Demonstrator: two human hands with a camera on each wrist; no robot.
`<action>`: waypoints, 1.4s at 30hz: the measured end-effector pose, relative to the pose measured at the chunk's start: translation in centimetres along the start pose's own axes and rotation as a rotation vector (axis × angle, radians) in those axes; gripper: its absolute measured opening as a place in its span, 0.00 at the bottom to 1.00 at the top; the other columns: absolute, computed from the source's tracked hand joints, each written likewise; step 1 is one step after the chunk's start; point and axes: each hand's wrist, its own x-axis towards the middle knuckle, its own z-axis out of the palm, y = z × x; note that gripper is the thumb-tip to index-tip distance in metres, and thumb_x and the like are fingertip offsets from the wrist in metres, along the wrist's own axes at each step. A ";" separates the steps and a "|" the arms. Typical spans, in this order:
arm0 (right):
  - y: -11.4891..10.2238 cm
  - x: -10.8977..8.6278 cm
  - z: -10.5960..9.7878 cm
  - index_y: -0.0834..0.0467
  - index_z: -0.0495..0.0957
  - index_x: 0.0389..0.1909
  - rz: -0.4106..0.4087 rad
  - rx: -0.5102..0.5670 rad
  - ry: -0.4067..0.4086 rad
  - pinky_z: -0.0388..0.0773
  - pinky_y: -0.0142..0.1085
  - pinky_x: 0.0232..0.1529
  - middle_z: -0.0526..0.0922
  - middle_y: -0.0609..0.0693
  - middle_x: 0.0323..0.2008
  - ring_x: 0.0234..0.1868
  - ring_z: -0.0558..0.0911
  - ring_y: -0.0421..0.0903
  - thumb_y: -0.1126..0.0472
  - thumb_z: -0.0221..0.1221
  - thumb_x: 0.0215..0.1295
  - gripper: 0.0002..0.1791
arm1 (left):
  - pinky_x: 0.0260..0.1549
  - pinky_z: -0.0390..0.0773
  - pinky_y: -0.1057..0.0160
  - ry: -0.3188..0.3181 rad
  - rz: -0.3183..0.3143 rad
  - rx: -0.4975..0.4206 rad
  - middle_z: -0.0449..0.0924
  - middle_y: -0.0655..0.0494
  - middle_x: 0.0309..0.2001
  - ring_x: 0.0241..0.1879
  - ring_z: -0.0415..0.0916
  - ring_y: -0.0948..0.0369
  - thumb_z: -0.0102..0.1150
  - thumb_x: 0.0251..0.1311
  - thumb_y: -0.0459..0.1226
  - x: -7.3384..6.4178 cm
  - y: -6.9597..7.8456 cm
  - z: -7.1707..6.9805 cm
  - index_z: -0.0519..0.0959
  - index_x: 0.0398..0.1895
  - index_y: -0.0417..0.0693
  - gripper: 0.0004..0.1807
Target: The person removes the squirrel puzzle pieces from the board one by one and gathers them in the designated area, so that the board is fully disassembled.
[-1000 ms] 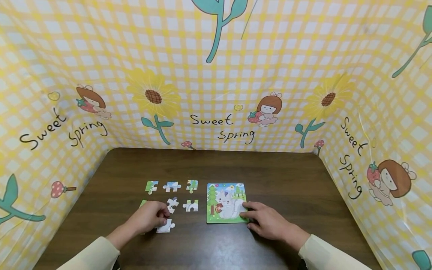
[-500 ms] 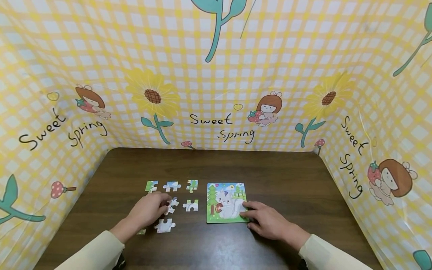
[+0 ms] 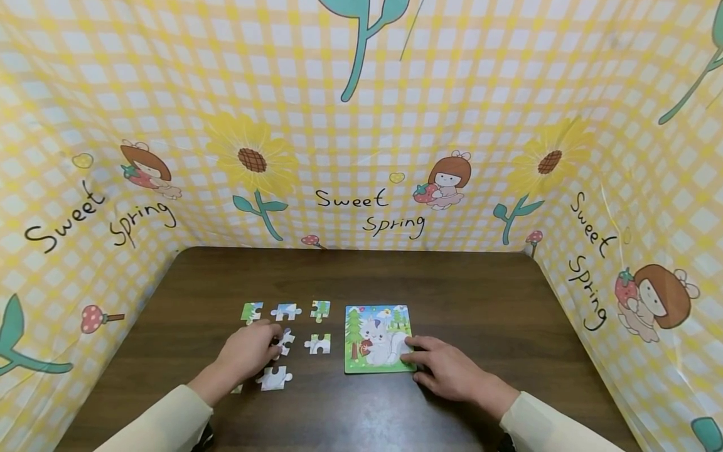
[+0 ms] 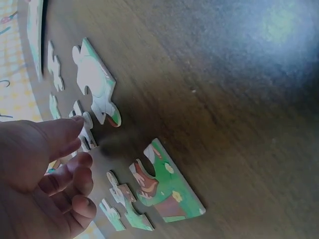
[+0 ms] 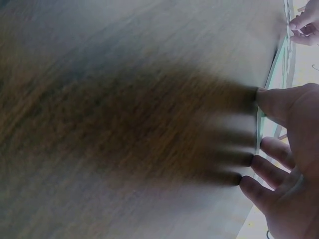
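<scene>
My left hand (image 3: pixel 243 355) reaches over the loose jigsaw pieces, with thumb and index finger pinching the middle white-and-purple puzzle piece (image 3: pixel 287 341) at its left side. In the left wrist view the thumb tip overlaps that piece, and the other fingers are curled. A white puzzle piece (image 3: pixel 275 378) lies just below it. Part of the left column is hidden under the hand. To the right is a square squirrel picture board (image 3: pixel 357 363). My right hand (image 3: pixel 449 371) rests on the board's right edge with extended fingers, the thumb at its lower right corner.
Three pieces line up at the back, among them a blue-and-white puzzle piece (image 3: pixel 287 311). Another puzzle piece (image 3: pixel 319 344) lies between the left hand and the board. A yellow checked cloth (image 3: pixel 361 144) encloses the brown table (image 3: pixel 440 282) at the back and sides.
My left hand has moved up from beside the lower white piece to the middle piece. The lower white piece now shows more fully. My right hand and the board stay put.
</scene>
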 end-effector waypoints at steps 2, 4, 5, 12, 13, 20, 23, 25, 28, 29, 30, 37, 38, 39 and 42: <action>0.0 0.0 0.0 0.46 0.82 0.62 -0.003 -0.003 0.001 0.76 0.50 0.62 0.74 0.53 0.70 0.70 0.74 0.52 0.54 0.65 0.69 0.21 | 0.30 0.79 0.52 0.003 0.004 -0.011 0.82 0.54 0.37 0.34 0.79 0.57 0.69 0.61 0.39 0.2 0.4 -0.2 0.85 0.39 0.49 0.06; 0.0 0.1 -0.1 0.47 0.82 0.62 -0.004 -0.007 -0.001 0.76 0.51 0.63 0.74 0.53 0.69 0.69 0.74 0.52 0.54 0.65 0.69 0.21 | 0.30 0.79 0.54 0.014 0.019 -0.017 0.82 0.54 0.36 0.33 0.78 0.59 0.69 0.61 0.39 0.6 1.0 -0.4 0.85 0.38 0.50 0.05; 0.0 0.1 -0.1 0.47 0.82 0.62 -0.004 -0.012 -0.003 0.76 0.51 0.63 0.74 0.53 0.69 0.69 0.74 0.52 0.54 0.66 0.69 0.21 | 0.30 0.79 0.54 0.018 0.027 -0.026 0.82 0.55 0.35 0.33 0.78 0.59 0.69 0.62 0.39 0.9 1.4 -0.5 0.84 0.38 0.50 0.05; 0.0 0.1 -0.3 0.46 0.83 0.60 -0.020 -0.035 -0.013 0.74 0.55 0.62 0.75 0.54 0.67 0.67 0.75 0.52 0.53 0.66 0.68 0.20 | 0.32 0.79 0.55 0.030 0.104 -0.103 0.82 0.59 0.33 0.33 0.78 0.60 0.68 0.62 0.39 2.8 6.2 -0.2 0.85 0.35 0.52 0.02; 0.1 0.1 -0.3 0.46 0.83 0.60 -0.018 -0.030 -0.013 0.74 0.55 0.62 0.75 0.53 0.67 0.67 0.75 0.52 0.52 0.66 0.68 0.20 | 0.33 0.79 0.55 0.024 0.121 -0.111 0.83 0.58 0.34 0.34 0.78 0.60 0.68 0.62 0.40 3.1 6.9 0.0 0.85 0.37 0.51 0.04; 1.2 0.4 -0.6 0.48 0.82 0.61 0.063 0.063 -0.004 0.75 0.53 0.63 0.74 0.53 0.68 0.67 0.76 0.53 0.46 0.67 0.67 0.23 | 0.35 0.80 0.55 -0.026 0.232 -0.145 0.85 0.56 0.38 0.35 0.79 0.60 0.67 0.63 0.42 4.9 11.8 1.1 0.87 0.43 0.49 0.10; 1.7 0.7 -0.4 0.49 0.78 0.65 0.107 0.113 0.002 0.74 0.53 0.65 0.70 0.55 0.72 0.70 0.73 0.55 0.43 0.68 0.65 0.30 | 0.34 0.79 0.58 -0.069 0.278 -0.164 0.85 0.55 0.38 0.34 0.78 0.62 0.66 0.63 0.42 5.5 13.6 1.6 0.87 0.44 0.48 0.11; 2.0 1.0 -0.3 0.50 0.75 0.69 0.126 0.132 0.005 0.72 0.55 0.66 0.67 0.56 0.74 0.72 0.70 0.57 0.41 0.68 0.64 0.34 | 0.35 0.79 0.59 -0.100 0.296 -0.165 0.85 0.56 0.38 0.33 0.78 0.63 0.65 0.63 0.42 6.0 14.7 2.1 0.87 0.46 0.49 0.12; 2.4 1.3 -0.2 0.50 0.72 0.72 0.137 0.139 0.007 0.70 0.57 0.67 0.65 0.56 0.76 0.74 0.67 0.57 0.37 0.68 0.63 0.40 | 0.41 0.81 0.59 -0.138 0.316 -0.153 0.87 0.56 0.41 0.39 0.81 0.61 0.65 0.61 0.42 6.5 15.9 2.6 0.87 0.49 0.49 0.15; 2.4 1.4 -0.1 0.50 0.71 0.73 0.138 0.137 0.008 0.69 0.57 0.68 0.64 0.56 0.76 0.75 0.66 0.58 0.37 0.67 0.63 0.41 | 0.44 0.81 0.59 -0.147 0.321 -0.149 0.87 0.56 0.43 0.42 0.82 0.60 0.65 0.61 0.43 6.6 16.3 2.7 0.86 0.50 0.49 0.16; 2.5 1.4 -0.1 0.50 0.71 0.73 0.139 0.133 0.005 0.69 0.58 0.68 0.64 0.56 0.76 0.75 0.66 0.58 0.36 0.67 0.62 0.42 | 0.47 0.82 0.58 -0.155 0.325 -0.142 0.88 0.56 0.45 0.46 0.83 0.58 0.65 0.61 0.43 6.8 16.6 2.8 0.86 0.51 0.48 0.17; 2.6 1.5 0.0 0.52 0.71 0.72 0.131 0.105 -0.016 0.65 0.62 0.69 0.64 0.58 0.76 0.77 0.63 0.61 0.34 0.66 0.62 0.42 | 0.55 0.80 0.56 -0.205 0.308 -0.129 0.87 0.54 0.51 0.55 0.82 0.55 0.67 0.61 0.45 7.3 17.9 2.8 0.86 0.53 0.46 0.19; 2.6 1.5 0.0 0.52 0.71 0.72 0.130 0.101 -0.017 0.65 0.62 0.69 0.64 0.58 0.77 0.77 0.63 0.61 0.34 0.66 0.62 0.42 | 0.54 0.80 0.57 -0.209 0.308 -0.131 0.88 0.54 0.50 0.54 0.82 0.56 0.68 0.61 0.44 7.3 18.0 2.8 0.86 0.52 0.46 0.19; 2.5 1.5 0.0 0.52 0.71 0.72 0.129 0.099 -0.018 0.65 0.62 0.69 0.64 0.58 0.77 0.77 0.63 0.61 0.34 0.66 0.63 0.42 | 0.53 0.80 0.57 -0.212 0.309 -0.135 0.88 0.55 0.49 0.53 0.83 0.56 0.68 0.60 0.44 7.3 18.1 2.9 0.87 0.51 0.46 0.18; 2.5 1.5 0.0 0.53 0.71 0.73 0.125 0.093 -0.022 0.64 0.63 0.69 0.63 0.58 0.77 0.77 0.63 0.62 0.34 0.65 0.64 0.42 | 0.51 0.81 0.58 -0.220 0.313 -0.146 0.89 0.55 0.47 0.51 0.83 0.57 0.68 0.60 0.44 7.3 18.2 2.9 0.88 0.49 0.46 0.17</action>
